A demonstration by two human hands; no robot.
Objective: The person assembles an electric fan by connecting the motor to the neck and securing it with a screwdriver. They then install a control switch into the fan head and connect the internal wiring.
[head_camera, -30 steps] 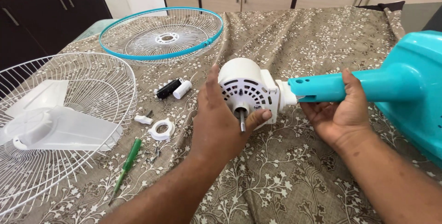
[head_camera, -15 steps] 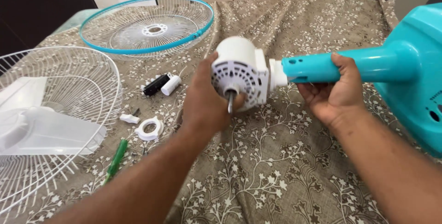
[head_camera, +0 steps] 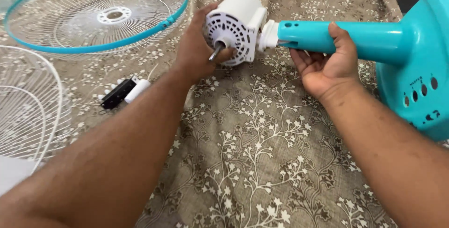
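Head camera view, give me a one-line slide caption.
Left hand grips white fan motor; right hand holds teal stand neck.

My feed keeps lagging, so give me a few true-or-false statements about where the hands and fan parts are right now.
1. The left hand grips the white motor. True.
2. The right hand rests flat on the cloth. False: it holds the teal stand tube.
3. A metal shaft sticks out of the motor's face. True.
4. The teal-rimmed grille is mounted on the motor. False: it lies apart on the cloth.
5. A small black part lies beside a white part. True.
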